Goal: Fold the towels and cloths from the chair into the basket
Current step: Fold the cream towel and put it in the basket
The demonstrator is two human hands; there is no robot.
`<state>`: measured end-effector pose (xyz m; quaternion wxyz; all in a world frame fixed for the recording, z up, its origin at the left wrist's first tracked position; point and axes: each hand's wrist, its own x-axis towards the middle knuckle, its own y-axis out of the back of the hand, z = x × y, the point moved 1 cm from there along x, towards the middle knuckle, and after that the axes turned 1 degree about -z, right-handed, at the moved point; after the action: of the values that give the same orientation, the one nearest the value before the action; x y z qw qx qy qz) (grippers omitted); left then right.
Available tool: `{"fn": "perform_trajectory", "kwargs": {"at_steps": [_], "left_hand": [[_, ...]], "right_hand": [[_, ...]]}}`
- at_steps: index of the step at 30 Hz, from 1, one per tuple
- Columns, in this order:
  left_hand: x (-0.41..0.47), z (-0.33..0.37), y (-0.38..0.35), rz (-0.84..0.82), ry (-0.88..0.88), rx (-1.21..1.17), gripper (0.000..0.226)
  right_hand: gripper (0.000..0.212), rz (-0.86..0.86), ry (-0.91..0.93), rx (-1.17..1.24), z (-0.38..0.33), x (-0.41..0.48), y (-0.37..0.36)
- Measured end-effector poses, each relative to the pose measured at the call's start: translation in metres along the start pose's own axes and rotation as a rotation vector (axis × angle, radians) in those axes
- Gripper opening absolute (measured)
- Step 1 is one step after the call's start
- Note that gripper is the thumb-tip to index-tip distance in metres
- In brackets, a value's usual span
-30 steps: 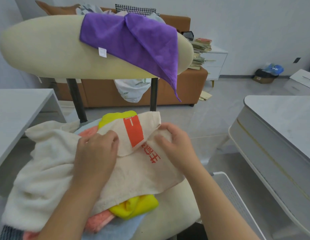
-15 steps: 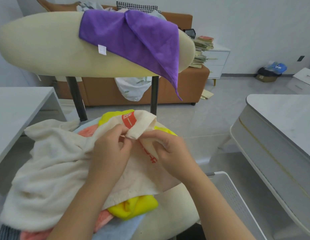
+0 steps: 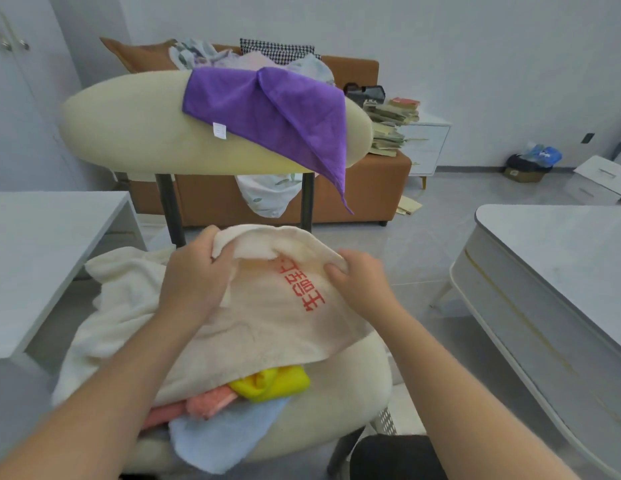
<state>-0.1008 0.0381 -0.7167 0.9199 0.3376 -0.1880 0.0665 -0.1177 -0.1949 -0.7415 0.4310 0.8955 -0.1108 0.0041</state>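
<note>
On chair [image 3: 337, 403] seat, towel pile [image 3: 212, 403], left hand [image 3: 194, 282] and right hand [image 3: 361, 282] both gripping top edge of beige towel [image 3: 267, 327], purple cloth [image 3: 267, 109] over backrest, sofa [image 3: 371, 192] behind.

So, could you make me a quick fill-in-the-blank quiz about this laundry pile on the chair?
The left hand and right hand both grip the cream towel, printed with ____ characters. The purple cloth hangs over the ____'s backrest. The cream towel lies on ____ of the yellow cloth and pink towel.
Missing words: red; chair; top.
</note>
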Motion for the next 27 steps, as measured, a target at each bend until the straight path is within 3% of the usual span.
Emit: {"fn": "perform_trajectory", "kwargs": {"at_steps": [7, 9, 14, 16, 20, 22, 24, 27], "left_hand": [[0.059, 0.053, 0.123, 0.122, -0.053, 0.559, 0.047], [0.067, 0.069, 0.155, 0.147, 0.003, 0.661, 0.054], [0.079, 0.109, 0.216, 0.156, 0.111, 0.665, 0.062], [0.083, 0.128, 0.236, 0.184, 0.155, 0.466, 0.055], [0.083, 0.173, 0.268, 0.207, 0.230, -0.227, 0.028], [0.088, 0.183, 0.281, 0.275, 0.152, -0.388, 0.034], [0.107, 0.180, 0.292, 0.384, 0.016, -0.366, 0.038], [0.106, 0.200, 0.309, 0.504, -0.137, -0.360, 0.035]], "right_hand": [[0.030, -0.019, 0.141, -0.262, -0.064, 0.004, 0.108], [0.024, -0.011, 0.146, -0.371, -0.073, 0.002, 0.134], [0.021, 0.177, 0.093, -0.482, -0.111, -0.008, 0.187], [0.023, 0.208, 0.093, -0.277, -0.131, -0.013, 0.204], [0.024, 0.242, 0.070, 0.537, -0.179, -0.022, 0.232], [0.024, 0.297, 0.110, 0.802, -0.201, -0.025, 0.246], [0.022, 0.366, 0.190, 0.876, -0.217, -0.024, 0.264], [0.037, 0.450, 0.330, 0.815, -0.239, -0.024, 0.293]]}}
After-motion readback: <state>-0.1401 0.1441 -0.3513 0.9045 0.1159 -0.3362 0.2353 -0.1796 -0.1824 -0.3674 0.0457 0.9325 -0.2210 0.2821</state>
